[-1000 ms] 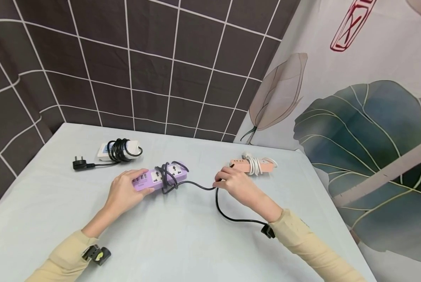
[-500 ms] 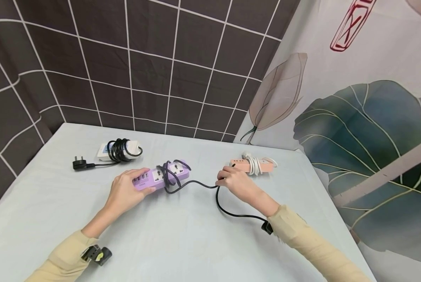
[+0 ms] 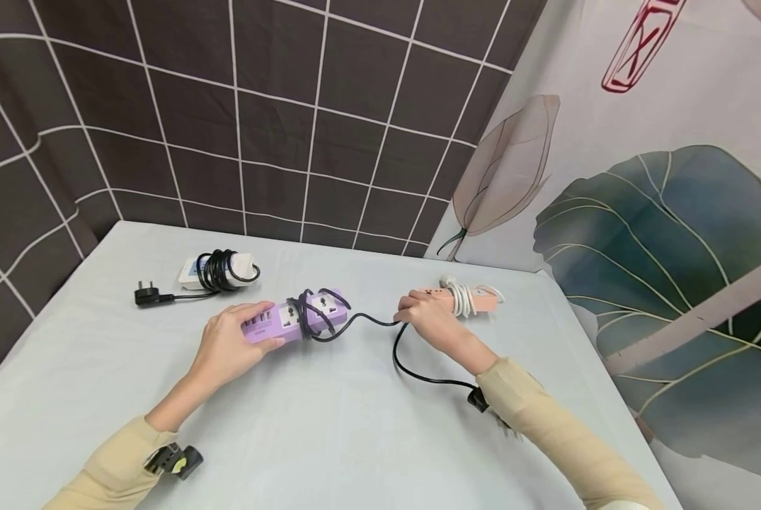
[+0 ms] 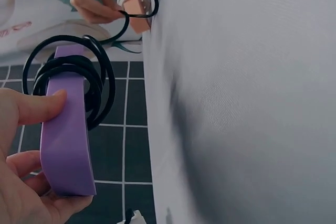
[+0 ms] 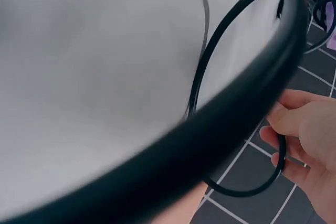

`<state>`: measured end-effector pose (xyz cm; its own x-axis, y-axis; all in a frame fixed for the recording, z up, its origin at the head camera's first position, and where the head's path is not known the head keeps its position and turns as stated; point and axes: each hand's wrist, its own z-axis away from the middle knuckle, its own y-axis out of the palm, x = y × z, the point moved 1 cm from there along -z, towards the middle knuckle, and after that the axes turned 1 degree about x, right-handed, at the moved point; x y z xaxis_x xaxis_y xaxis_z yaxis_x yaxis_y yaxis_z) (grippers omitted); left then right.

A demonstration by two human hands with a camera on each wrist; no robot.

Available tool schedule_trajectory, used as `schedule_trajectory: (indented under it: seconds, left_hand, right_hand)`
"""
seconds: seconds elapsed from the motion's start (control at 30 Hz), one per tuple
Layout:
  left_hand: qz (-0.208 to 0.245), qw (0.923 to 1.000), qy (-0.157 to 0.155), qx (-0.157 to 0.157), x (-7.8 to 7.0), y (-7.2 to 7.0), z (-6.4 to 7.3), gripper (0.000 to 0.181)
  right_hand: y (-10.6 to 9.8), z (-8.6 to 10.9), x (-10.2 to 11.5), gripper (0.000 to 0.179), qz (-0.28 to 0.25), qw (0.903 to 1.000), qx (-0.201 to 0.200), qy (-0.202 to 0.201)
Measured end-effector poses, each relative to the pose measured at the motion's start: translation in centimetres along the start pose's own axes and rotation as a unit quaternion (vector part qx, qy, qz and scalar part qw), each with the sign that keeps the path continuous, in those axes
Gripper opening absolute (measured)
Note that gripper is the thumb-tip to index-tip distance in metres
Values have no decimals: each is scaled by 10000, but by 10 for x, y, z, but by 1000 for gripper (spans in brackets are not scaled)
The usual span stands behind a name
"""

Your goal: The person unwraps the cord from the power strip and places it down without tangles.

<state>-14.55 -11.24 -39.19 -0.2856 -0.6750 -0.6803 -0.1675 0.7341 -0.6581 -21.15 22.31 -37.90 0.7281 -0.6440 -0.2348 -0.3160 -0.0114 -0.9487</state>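
Head view: nearest are a person's two tan sleeves [image 3: 122, 457], with a small black device [image 3: 175, 461] strapped at the left cuff. Beside the right sleeve is a black plug [image 3: 478, 399], partly hidden, the end of a black cord [image 3: 444, 381] that runs in a loose curve up to the right hand [image 3: 436, 320]. That hand's fingers are bent and close together, pinching the cord partway along; the right wrist view shows the thumb and fingers around it. The left hand [image 3: 227, 348] grips the left end of a purple power strip [image 3: 284, 320], thumb on one side and fingers on the other. The strip is left of centre above the pale tabletop [image 3: 323, 439]; whether it touches is hard to tell.

As for progress, the cord appears only partly wound: several slack turns circle the strip's middle and far end, while the stretch out to the plug lies free. Whether it is being wrapped or unwrapped cannot be told.

Farther back, an orange power strip [image 3: 484, 303] is bundled in white cord [image 3: 463, 301], just beyond the right hand. At left, a white power strip [image 3: 244, 265] wears a black coil [image 3: 216, 270], its plug [image 3: 152, 295] trailing. Behind hangs dark gridded cloth [image 3: 278, 120].
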Motion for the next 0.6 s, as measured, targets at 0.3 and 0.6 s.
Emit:
schedule_trajectory:
  seconds: [0.3, 0.6]
  left_hand:
    - [54, 10000, -66, 0, 0, -1, 1, 61]
    - [66, 9999, -77, -67, 2, -4, 0, 61]
  right_hand:
    - [3, -13, 8, 21, -40, 9994, 154, 293]
    - [0, -32, 24, 40, -551, 9976, -416, 83]
